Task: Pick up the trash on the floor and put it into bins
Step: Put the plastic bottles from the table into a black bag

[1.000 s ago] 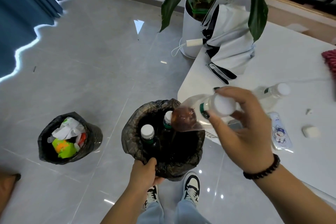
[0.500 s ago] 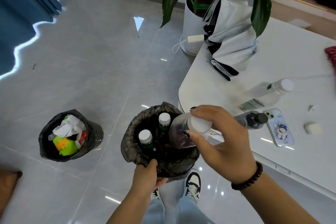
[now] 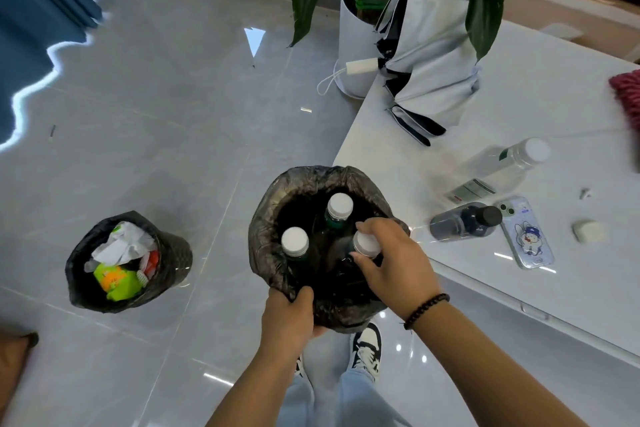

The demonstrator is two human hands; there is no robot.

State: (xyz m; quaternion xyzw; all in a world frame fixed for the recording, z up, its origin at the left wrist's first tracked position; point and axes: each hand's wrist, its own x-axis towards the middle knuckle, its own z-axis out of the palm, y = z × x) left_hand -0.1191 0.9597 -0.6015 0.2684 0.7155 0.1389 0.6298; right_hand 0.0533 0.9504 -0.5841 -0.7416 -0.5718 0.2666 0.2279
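Note:
My left hand grips the near rim of a bin lined with a black bag and holds it above the floor. Inside stand two white-capped bottles, upright. My right hand is over the bin's right side, fingers closed around the cap and neck of a third plastic bottle that stands in the bin. A second black-bagged bin sits on the floor to the left, filled with crumpled paper and a green-orange wrapper.
A white table is at right with a clear bottle, a dark bottle, a phone, a small white case and a folded umbrella. A potted plant stands behind. Blue curtain at far left. My shoes are below.
My right hand has carried the bottle from above the table edge down into the bin, turning it upright. The left hand kept its hold on the rim.

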